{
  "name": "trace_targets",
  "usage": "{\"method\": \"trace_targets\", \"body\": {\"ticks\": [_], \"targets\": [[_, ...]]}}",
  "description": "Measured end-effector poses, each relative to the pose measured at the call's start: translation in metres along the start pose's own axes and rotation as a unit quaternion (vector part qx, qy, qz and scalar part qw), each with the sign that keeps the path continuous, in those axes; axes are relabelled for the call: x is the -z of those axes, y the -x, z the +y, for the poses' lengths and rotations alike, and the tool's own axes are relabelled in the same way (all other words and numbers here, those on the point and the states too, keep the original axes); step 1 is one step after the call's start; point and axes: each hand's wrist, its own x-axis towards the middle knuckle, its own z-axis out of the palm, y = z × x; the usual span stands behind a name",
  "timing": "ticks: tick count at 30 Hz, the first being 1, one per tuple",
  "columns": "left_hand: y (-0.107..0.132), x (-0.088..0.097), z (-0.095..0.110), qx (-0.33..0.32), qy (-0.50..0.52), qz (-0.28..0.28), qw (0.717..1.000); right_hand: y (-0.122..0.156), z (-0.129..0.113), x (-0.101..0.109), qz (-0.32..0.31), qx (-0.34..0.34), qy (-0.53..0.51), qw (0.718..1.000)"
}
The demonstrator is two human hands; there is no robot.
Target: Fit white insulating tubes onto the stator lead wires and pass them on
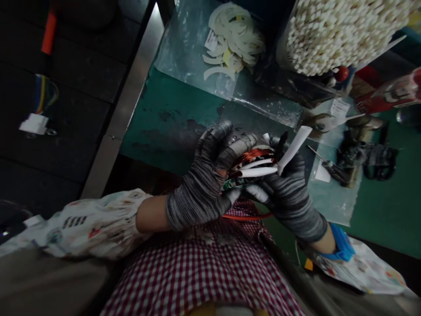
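Between my two gloved hands is a motor stator [255,156] with copper windings. White insulating sleeves [258,172] run across its face, and a longer one sticks up toward the right. A bit of green circuit board [228,184] shows at its lower left edge. My left hand [210,175] wraps around the left side, with wrapped fingertips over the top and the thumb below. My right hand [286,186] grips the right side, its thumb at the bottom near the left thumb. A red-orange cable [248,217] hangs below. The stator's underside is hidden.
On the green bench [174,105] lie a pile of pale curved strips [237,39] on plastic and a big bundle of white tubes [345,33]. To the right are pliers [325,123], a screwdriver [335,171] and black tape [378,160]. A metal edge [128,105] bounds the left.
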Motion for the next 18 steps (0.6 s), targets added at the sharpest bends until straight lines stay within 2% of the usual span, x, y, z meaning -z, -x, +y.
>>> {"method": "trace_targets", "body": {"ticks": [3, 6, 9, 11, 13, 18], "targets": [[-0.003, 0.003, -0.001, -0.012, 0.011, 0.002, 1.0, 0.001, -0.002, -0.003, 0.03, -0.095, -0.142, 0.985], [-0.005, 0.005, -0.004, -0.02, 0.017, -0.002, 1.0, 0.0, -0.008, -0.008, 0.081, -0.212, -0.281, 0.932], [-0.005, 0.007, -0.006, -0.012, 0.008, -0.006, 1.0, -0.003, -0.017, -0.012, 0.139, -0.296, -0.341, 0.881], [-0.005, 0.008, -0.007, -0.01, 0.003, -0.014, 1.0, -0.006, -0.022, -0.014, 0.161, -0.315, -0.371, 0.859], [-0.004, 0.01, -0.008, -0.012, 0.0, -0.027, 1.0, -0.008, -0.026, -0.016, 0.173, -0.307, -0.393, 0.849], [-0.004, 0.011, -0.011, -0.019, 0.015, -0.027, 0.999, -0.006, -0.022, -0.02, 0.191, -0.264, -0.374, 0.868]]}}
